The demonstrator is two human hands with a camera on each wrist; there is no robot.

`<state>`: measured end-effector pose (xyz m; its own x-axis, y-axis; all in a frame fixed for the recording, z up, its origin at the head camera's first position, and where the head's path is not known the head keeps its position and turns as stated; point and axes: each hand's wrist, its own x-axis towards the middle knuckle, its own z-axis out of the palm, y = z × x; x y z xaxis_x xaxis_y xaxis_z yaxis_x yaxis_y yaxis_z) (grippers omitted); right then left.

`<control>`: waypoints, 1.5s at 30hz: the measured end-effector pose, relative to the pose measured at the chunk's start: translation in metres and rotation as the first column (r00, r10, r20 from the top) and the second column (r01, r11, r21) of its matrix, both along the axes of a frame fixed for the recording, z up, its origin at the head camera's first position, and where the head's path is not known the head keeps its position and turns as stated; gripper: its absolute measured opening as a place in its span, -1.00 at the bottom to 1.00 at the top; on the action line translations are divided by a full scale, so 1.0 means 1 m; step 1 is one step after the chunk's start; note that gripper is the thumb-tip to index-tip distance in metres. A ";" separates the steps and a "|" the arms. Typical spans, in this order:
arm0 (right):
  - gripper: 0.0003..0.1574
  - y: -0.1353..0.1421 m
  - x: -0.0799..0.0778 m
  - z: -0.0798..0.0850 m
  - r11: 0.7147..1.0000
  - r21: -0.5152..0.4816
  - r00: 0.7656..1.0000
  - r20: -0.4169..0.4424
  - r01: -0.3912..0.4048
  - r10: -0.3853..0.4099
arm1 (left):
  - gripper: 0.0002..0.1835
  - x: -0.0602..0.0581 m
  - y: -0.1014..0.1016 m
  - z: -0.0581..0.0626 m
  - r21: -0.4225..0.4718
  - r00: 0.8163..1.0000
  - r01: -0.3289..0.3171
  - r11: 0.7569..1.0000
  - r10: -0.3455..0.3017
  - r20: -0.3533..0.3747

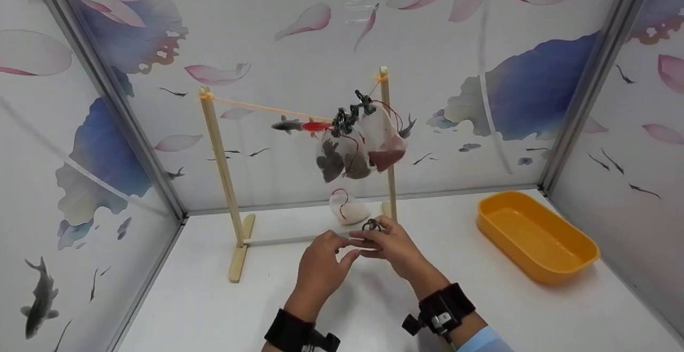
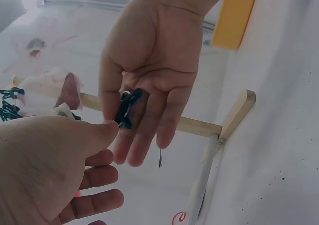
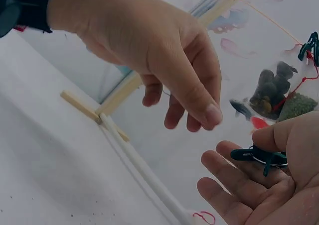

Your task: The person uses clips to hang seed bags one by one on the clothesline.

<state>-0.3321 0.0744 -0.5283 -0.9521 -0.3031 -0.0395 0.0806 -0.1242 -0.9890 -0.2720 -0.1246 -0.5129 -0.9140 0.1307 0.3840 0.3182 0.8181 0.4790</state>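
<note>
My right hand (image 1: 393,245) holds dark green plastic clips (image 3: 259,156) under its thumb, against the palm side of its fingers. How many clips are there, I cannot tell. Close by on the left, my left hand (image 1: 323,264) has loosely bent fingers and nothing visible in its grasp; its fingertips are near the right fingers. Behind the hands lies a white drawstring pouch (image 1: 350,209) with a red cord. Above it, pouches with dark stones (image 3: 271,90), green grains (image 3: 298,107) and reddish contents (image 1: 387,157) hang by similar clips (image 1: 344,121).
An orange string (image 1: 267,107) runs between two wooden posts (image 1: 220,165), joined low down by a white rod (image 1: 283,240). At the right of the white table (image 1: 197,298) stands a yellow tray (image 1: 483,213). Printed panels wall in the back and sides.
</note>
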 end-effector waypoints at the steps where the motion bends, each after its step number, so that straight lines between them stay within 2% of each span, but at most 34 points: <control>1: -0.75 -0.003 0.001 0.001 1.000 -0.014 1.000 0.001 -0.004 0.004 | -0.70 0.000 0.001 -0.001 -0.007 1.000 -0.003 1.000 0.002 -0.016; 6: -0.60 -0.014 0.009 0.003 0.998 -0.070 1.000 0.000 -0.003 0.003 | -0.55 0.002 0.006 -0.005 -0.049 0.988 -0.022 0.999 0.014 -0.154; 9: -0.45 -0.021 0.013 0.005 0.996 -0.090 1.000 -0.002 -0.004 0.004 | -0.51 0.002 0.009 -0.006 -0.094 0.965 -0.091 0.991 0.064 -0.253; 12: -0.36 -0.027 0.017 0.005 0.995 -0.096 1.000 -0.006 -0.019 0.018 | -0.50 0.003 0.011 -0.007 -0.121 0.946 -0.175 0.977 0.132 -0.297; 15: -0.35 -0.032 0.018 0.005 0.995 -0.095 0.999 -0.001 -0.042 0.042 | -0.52 0.002 0.010 -0.007 -0.139 0.940 -0.213 0.967 0.164 -0.298; 18: -0.37 -0.035 0.018 0.004 0.994 -0.087 0.998 -0.008 -0.064 0.063 | -0.56 0.000 0.006 -0.007 -0.142 0.945 -0.207 0.968 0.160 -0.285; 21: -0.44 -0.034 0.013 0.003 0.994 -0.086 0.998 0.005 -0.065 0.066 | -0.62 -0.002 -0.001 -0.005 -0.104 0.952 -0.193 0.976 0.160 -0.262; 25: -0.47 -0.033 -0.002 -0.003 0.998 -0.067 1.000 0.015 0.019 -0.018 | -0.64 -0.007 -0.015 -0.001 -0.027 0.955 -0.206 0.978 0.195 -0.224; 27: -0.56 -0.033 -0.014 -0.010 0.996 0.003 0.996 -0.019 0.087 -0.087 | -0.64 -0.010 -0.024 0.001 0.002 0.952 -0.230 0.973 0.226 -0.208; 28: -0.62 -0.033 -0.022 -0.014 0.991 0.063 0.991 -0.064 0.121 -0.117 | -0.64 -0.011 -0.028 0.002 0.015 0.949 -0.243 0.970 0.241 -0.202; 30: -0.74 -0.035 -0.037 -0.021 0.956 0.232 0.973 -0.186 0.180 -0.138 | -0.64 -0.012 -0.036 0.002 0.036 0.944 -0.272 0.962 0.274 -0.185; 31: -0.81 -0.036 -0.045 -0.023 0.922 0.326 0.960 -0.247 0.209 -0.131 | -0.64 -0.013 -0.039 0.002 0.044 0.941 -0.285 0.958 0.288 -0.177; 34: -0.86 -0.037 -0.066 -0.028 0.784 0.555 0.907 -0.421 0.277 -0.023 | -0.65 -0.015 -0.047 0.000 0.057 0.936 -0.309 0.949 0.315 -0.157; 35: -0.84 -0.038 -0.073 -0.028 0.736 0.616 0.896 -0.444 0.282 0.028 | -0.65 -0.015 -0.049 -0.001 0.062 0.936 -0.313 0.948 0.319 -0.150; 37: -0.78 -0.040 -0.088 -0.033 0.664 0.696 0.880 -0.460 0.273 0.121 | -0.65 -0.016 -0.050 -0.003 0.066 0.936 -0.321 0.945 0.327 -0.131; 38: -0.70 -0.040 -0.095 -0.036 0.638 0.728 0.880 -0.447 0.253 0.161 | -0.66 -0.017 -0.050 -0.004 0.069 0.936 -0.325 0.943 0.332 -0.121; 40: -0.51 -0.041 -0.101 -0.037 0.584 0.786 0.900 -0.384 0.200 0.209 | -0.66 -0.017 -0.049 -0.005 0.073 0.935 -0.333 0.940 0.339 -0.101; 43: -0.27 -0.042 -0.101 -0.037 0.541 0.833 0.937 -0.273 0.117 0.217 | -0.67 -0.018 -0.049 -0.006 0.070 0.933 -0.350 0.934 0.355 -0.063; 45: -0.22 -0.043 -0.094 -0.031 0.514 0.852 0.951 -0.235 0.101 0.203 | -0.66 -0.019 -0.050 -0.007 0.067 0.931 -0.360 0.931 0.363 -0.046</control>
<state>-0.4256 0.0311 -0.5593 -0.9471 -0.3164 -0.0533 -0.2266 0.7770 -0.5873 -0.2907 -0.1749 -0.5196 -0.8717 -0.2277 0.4339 0.0342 0.8550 0.5175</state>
